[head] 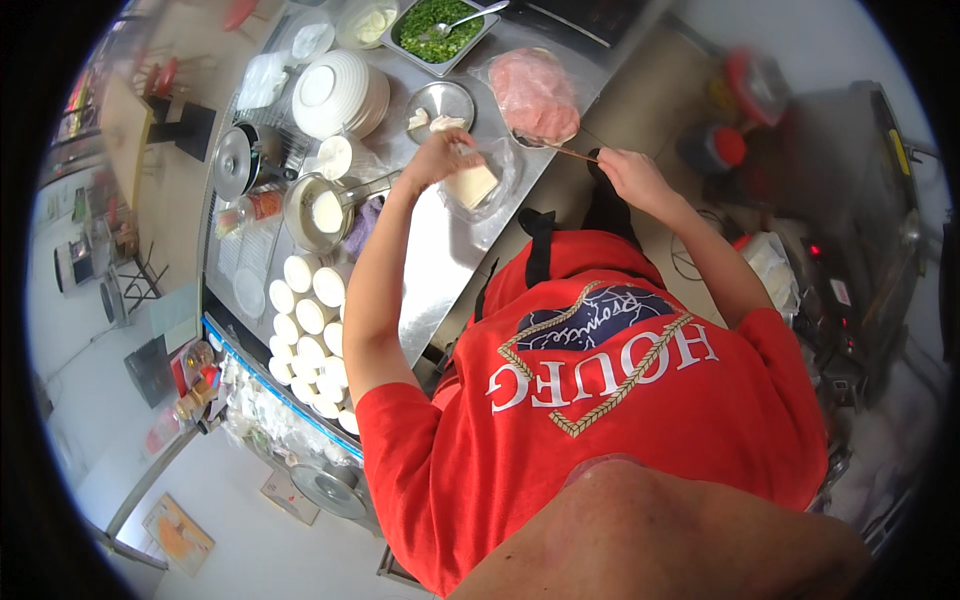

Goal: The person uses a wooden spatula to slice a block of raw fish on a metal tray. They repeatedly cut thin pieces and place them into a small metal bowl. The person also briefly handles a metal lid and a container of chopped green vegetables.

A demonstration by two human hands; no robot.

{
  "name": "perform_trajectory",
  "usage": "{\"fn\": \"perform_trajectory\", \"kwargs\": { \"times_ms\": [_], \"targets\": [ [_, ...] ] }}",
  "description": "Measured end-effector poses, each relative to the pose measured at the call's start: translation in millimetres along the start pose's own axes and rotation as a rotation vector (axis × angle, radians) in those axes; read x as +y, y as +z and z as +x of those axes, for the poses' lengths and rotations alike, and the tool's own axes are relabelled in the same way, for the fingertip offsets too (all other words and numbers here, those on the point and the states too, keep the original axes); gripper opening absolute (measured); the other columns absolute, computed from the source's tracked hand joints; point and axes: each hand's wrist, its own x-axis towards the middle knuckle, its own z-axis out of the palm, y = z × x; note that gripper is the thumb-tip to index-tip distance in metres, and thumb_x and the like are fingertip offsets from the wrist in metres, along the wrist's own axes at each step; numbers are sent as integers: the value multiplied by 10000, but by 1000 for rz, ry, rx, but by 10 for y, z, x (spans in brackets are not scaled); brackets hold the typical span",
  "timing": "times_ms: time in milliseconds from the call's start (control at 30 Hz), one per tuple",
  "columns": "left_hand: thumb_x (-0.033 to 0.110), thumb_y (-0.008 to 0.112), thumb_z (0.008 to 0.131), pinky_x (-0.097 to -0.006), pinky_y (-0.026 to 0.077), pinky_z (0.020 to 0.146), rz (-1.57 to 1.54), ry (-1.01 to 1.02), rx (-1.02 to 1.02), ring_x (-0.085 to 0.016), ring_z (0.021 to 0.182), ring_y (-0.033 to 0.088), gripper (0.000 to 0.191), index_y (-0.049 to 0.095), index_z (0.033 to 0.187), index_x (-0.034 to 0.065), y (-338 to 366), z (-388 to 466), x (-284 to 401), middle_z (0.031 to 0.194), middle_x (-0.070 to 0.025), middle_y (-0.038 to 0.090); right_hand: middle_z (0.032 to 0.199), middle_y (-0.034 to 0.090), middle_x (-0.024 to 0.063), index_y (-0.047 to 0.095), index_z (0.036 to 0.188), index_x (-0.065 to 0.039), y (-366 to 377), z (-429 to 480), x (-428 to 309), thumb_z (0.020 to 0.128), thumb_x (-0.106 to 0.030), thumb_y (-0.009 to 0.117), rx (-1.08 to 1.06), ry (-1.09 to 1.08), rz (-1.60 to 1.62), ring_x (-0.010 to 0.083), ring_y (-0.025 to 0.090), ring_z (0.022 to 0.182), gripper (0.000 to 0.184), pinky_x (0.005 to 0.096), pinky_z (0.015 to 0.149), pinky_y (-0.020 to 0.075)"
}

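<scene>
My left hand is over a stack of pale square dough wrappers lying in a clear plastic bag. Its fingers are curled, and whether a wrapper is in them is hidden. A thin stick is gripped in my right hand. The stick's far end reaches the near edge of a mound of pink minced meat, partly wrapped in clear plastic. Just beyond my left hand, a round metal dish holds a few small folded dumplings.
A metal tray of chopped greens stands at the back with a spoon in it. White stacked bowls, a saucepan and lidded white tubs crowd the left of the steel table. Equipment with red lights stands right.
</scene>
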Motion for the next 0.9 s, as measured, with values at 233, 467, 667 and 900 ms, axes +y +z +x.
{"fn": "perform_trajectory", "kwargs": {
  "times_ms": [233,467,667,900],
  "targets": [
    [306,810,712,-254,400,523,64,-107,516,-79,562,465,356,619,838,35,-12,362,-77,643,-1,569,822,567,140,491,960,-89,237,0,107,854,-110,481,-77,21,-333,349,629,683,109,476,598,507],
    [379,791,699,-344,471,594,273,-51,616,-233,593,603,385,637,820,47,-28,555,-314,614,-103,620,807,606,166,527,926,-70,265,148,131,847,-116,492,-123,54,-349,364,630,703,98,485,602,498],
    [368,772,718,-372,468,674,325,65,671,-281,732,603,399,658,877,20,-25,578,-519,804,-148,636,617,585,176,535,765,-28,170,306,226,870,-137,505,-108,155,215,349,592,597,154,418,564,453],
    [257,750,748,-399,445,761,195,242,856,-329,852,568,285,646,876,25,19,390,-468,872,-162,599,638,543,64,504,779,-16,84,228,188,904,-145,485,-253,416,537,168,491,559,181,313,520,393]
  ]
}}
